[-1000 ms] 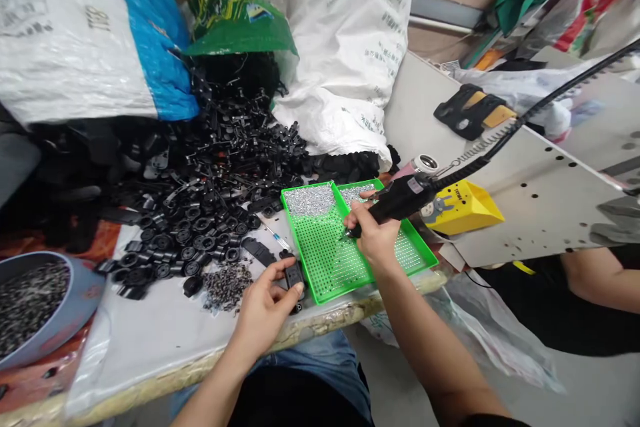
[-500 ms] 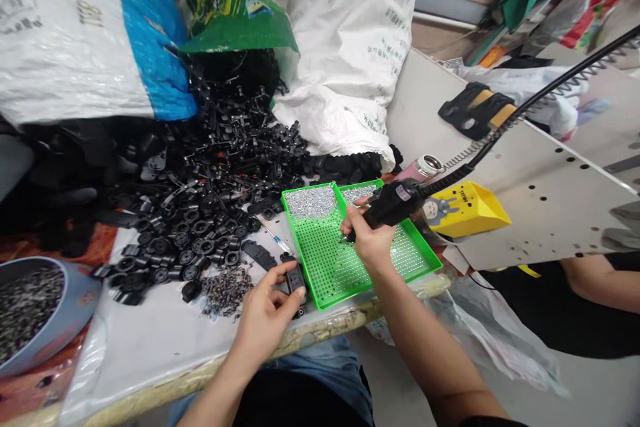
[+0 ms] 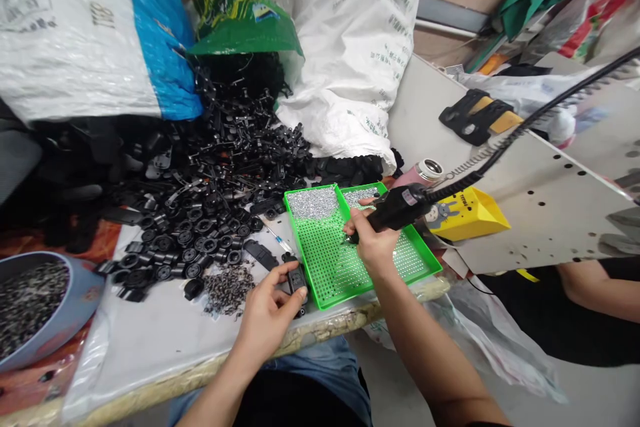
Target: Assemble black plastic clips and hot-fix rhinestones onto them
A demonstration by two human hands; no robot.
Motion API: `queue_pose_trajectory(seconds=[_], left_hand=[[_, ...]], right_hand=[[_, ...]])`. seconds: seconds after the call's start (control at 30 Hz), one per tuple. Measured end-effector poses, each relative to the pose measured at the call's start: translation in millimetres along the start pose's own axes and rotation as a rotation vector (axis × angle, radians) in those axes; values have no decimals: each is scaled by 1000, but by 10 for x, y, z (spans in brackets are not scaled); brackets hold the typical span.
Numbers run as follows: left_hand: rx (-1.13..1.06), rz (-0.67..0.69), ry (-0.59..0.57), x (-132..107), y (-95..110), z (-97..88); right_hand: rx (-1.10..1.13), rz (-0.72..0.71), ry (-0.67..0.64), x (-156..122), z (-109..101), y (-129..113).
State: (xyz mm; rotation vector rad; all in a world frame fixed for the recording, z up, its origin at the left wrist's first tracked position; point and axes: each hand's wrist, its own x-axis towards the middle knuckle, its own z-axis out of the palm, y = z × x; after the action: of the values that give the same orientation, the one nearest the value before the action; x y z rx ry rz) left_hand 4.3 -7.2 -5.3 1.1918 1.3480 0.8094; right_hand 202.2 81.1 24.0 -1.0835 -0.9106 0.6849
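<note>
My left hand (image 3: 269, 312) is closed around a small black plastic part (image 3: 297, 278) near the table's front edge, just left of a green perforated tray (image 3: 333, 268). My right hand (image 3: 373, 240) grips a black electric screwdriver (image 3: 399, 207) with a coiled cable (image 3: 480, 159), its tip pointing down onto the tray's grid. The tray carries small silver screws (image 3: 311, 201) heaped at its far end. A little pile of small metal bits (image 3: 227, 285) lies left of my left hand.
A big heap of black plastic parts (image 3: 210, 173) spills from sacks (image 3: 350, 47) at the back. A grey bowl of dark pieces (image 3: 75, 310) sits at the left edge. A yellow box (image 3: 467, 210) and a pink bottle (image 3: 423, 173) stand right of the tray. Another person's arm (image 3: 595, 287) shows at right.
Both hands have stayed almost in place; the screwdriver's tip shifted slightly over the tray. The view wobbled a little.
</note>
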Motion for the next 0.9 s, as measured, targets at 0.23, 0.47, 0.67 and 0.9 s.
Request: queue_pose_trajectory(seconds=[0.23,0.47,0.67,0.9], left_hand=[[2,11,0,-15,11,25],[18,60,-3,-9,3,36],[66,156,60,-25,-36,40],[45,65,-8,-26,-25,29]], right_hand=[[130,51,-226,-354,232,-411],[158,163,-423,-698,472,-326],[63,225,-558,-796,512,-240],[182,136,-468,-599,470,-394]])
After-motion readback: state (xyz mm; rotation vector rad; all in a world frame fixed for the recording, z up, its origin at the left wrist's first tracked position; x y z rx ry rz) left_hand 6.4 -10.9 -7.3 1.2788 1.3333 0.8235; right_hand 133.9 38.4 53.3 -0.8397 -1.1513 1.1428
